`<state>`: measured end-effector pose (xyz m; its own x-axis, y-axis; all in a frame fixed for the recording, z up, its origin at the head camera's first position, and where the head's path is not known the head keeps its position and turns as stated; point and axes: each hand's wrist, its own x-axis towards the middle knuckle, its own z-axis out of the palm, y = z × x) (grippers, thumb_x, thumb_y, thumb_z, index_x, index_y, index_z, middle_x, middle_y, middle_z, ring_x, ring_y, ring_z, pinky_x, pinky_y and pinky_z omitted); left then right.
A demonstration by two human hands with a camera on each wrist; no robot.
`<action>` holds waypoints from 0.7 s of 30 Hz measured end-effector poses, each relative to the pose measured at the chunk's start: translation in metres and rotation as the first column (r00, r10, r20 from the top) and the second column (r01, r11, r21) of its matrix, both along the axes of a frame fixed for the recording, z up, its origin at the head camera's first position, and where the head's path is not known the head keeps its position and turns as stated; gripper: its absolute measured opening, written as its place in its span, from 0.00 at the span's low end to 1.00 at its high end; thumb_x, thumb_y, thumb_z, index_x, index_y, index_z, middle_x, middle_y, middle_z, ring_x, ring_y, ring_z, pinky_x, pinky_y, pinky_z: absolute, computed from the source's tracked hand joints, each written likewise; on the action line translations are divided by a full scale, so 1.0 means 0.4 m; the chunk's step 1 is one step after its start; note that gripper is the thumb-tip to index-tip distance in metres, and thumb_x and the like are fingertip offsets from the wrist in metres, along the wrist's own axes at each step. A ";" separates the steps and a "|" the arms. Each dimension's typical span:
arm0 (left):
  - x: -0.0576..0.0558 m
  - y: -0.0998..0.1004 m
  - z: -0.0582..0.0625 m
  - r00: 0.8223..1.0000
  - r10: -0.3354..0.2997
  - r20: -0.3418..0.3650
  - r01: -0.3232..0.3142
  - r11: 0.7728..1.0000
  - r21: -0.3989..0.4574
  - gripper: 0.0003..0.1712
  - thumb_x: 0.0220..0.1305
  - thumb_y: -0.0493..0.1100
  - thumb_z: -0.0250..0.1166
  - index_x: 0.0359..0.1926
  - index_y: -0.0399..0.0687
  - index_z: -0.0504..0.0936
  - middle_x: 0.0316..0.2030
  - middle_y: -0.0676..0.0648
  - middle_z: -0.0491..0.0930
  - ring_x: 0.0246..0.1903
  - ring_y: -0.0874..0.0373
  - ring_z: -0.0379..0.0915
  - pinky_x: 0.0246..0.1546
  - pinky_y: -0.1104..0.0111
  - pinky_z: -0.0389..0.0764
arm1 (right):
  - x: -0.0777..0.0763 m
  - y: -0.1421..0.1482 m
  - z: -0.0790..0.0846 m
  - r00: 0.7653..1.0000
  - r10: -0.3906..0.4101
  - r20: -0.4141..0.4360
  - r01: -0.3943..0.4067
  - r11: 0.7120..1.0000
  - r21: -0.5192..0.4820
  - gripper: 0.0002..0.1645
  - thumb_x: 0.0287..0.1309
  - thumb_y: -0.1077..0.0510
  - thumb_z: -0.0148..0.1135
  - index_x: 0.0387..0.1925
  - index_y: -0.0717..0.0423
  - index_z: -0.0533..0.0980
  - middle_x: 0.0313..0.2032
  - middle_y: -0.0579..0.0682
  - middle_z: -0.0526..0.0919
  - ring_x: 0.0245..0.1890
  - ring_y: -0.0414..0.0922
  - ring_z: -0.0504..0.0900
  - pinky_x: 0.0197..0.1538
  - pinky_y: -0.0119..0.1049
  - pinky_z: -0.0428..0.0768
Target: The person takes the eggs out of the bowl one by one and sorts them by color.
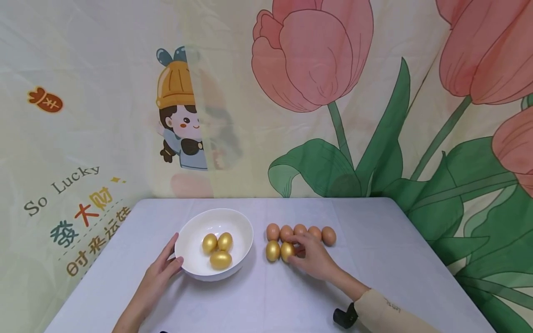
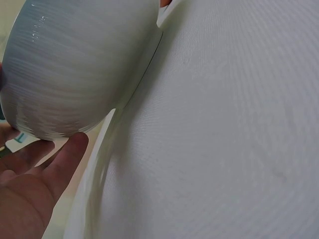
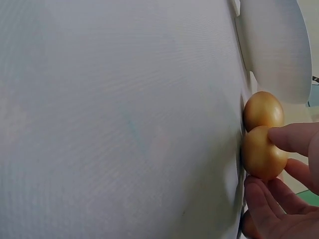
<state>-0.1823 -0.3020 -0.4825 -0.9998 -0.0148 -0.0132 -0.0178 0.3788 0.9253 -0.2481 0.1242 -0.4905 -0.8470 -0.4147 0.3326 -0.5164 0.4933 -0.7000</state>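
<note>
A white bowl (image 1: pixel 200 273) stands on the table, holding three golden eggs (image 1: pixel 220 260). My left hand (image 1: pixel 156 273) rests against its left side, the fingers fairly straight along the outer wall; the left wrist view shows fingertips (image 2: pixel 77 142) touching that wall. To the right of the bowl, two golden eggs sit side by side. My right hand (image 1: pixel 314 259) holds the right one, a golden egg (image 3: pixel 263 154), between thumb and fingers, and it still sits by the other golden egg (image 3: pixel 264 109). Just behind is a row of several brown eggs (image 1: pixel 273 232), partly covered by the right hand.
A white cloth covers the table (image 1: pixel 233 310). Behind it hangs a backdrop (image 1: pixel 237 92) printed with tulips, a cartoon child and lettering. A black device (image 1: pixel 345 317) is at the right wrist, beside a beige sleeve (image 1: pixel 391 312).
</note>
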 end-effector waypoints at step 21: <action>0.002 0.002 0.001 1.000 0.004 -0.005 -0.004 1.000 0.003 0.43 0.83 0.56 0.56 0.87 0.60 0.45 0.85 0.38 0.47 0.75 0.38 0.62 0.55 0.84 0.76 | -0.003 -0.006 0.003 0.998 -0.055 -0.004 0.055 0.998 0.032 0.29 0.56 0.69 0.77 0.61 0.63 0.82 0.55 0.53 0.86 0.41 0.48 0.86 0.46 0.42 0.90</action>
<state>-0.1814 -0.3012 -0.4819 -0.9998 -0.0188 -0.0086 -0.0151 0.3759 0.9265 -0.2493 0.1219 -0.4893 -0.8676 -0.3781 0.3230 -0.4904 0.5430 -0.6816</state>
